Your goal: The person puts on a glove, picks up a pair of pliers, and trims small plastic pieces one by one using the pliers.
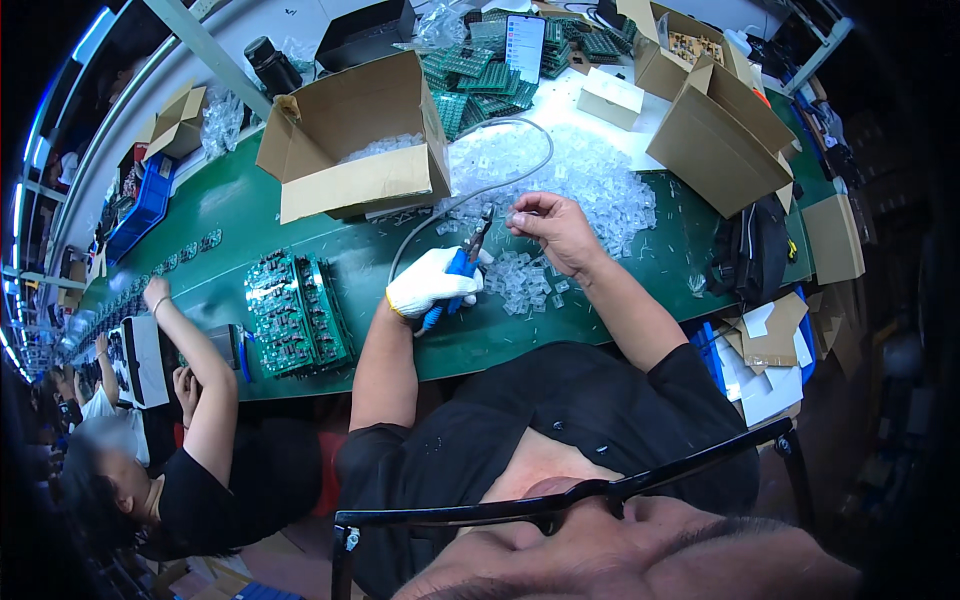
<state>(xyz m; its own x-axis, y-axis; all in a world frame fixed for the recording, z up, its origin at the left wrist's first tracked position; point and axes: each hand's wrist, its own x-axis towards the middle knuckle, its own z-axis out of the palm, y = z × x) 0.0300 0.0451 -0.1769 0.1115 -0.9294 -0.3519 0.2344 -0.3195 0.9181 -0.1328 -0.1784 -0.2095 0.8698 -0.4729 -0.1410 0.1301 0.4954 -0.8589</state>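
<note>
My left hand, in a white glove, is wrapped round blue-handled cutting pliers. Their jaws point up and away from me, and a grey cable loops close by the glove. Just right of the jaws, my bare right hand pinches thumb and fingers together; whatever lies between the fingertips is too small to name. Below and between the hands is a small heap of clear plastic pieces. A much larger pile of similar clear pieces spreads beyond my right hand.
An open cardboard box with clear pieces inside stands at the back left. Stacked green circuit boards sit left of my forearm. More boards, a lit phone and boxes fill the far side. At left, another person reaches onto the bench.
</note>
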